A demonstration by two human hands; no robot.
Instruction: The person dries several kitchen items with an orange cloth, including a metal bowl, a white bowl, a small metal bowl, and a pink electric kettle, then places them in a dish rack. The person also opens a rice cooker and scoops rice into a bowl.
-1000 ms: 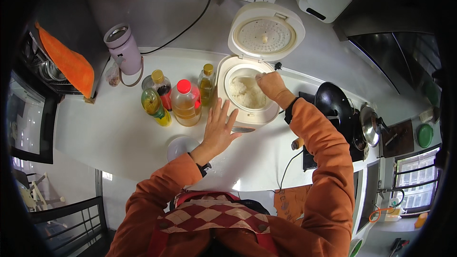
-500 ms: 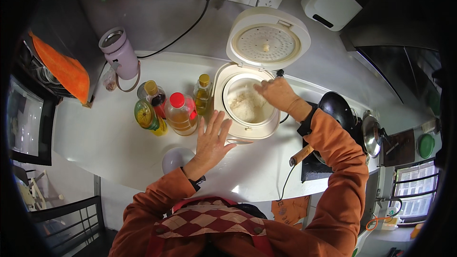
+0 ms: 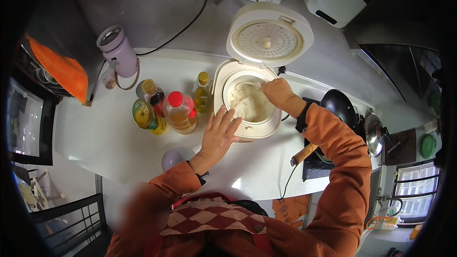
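Observation:
A cream rice cooker (image 3: 264,132) stands with its lid (image 3: 268,42) raised. White rice (image 3: 250,106) lies in its inner pot, loosened and heaped toward the left. My right hand (image 3: 282,96) is closed in a grip over the pot's right rim; a pale bit of something shows by the fingers, but the rest of it is hidden. With fingers stretched out, my left hand (image 3: 220,132) rests against the cooker's front left edge and grips nothing.
Left of the cooker stand a small oil bottle (image 3: 202,93), a red-capped bottle (image 3: 181,114) and other bottles. A pale bowl (image 3: 176,158) sits near my left wrist. A black wok (image 3: 337,107) is on the right, and a lilac tumbler (image 3: 121,57) at the back left.
The rice has been turned up into a loose heap. My right hand has shifted slightly right and down, and my left hand has moved right onto the cooker's edge.

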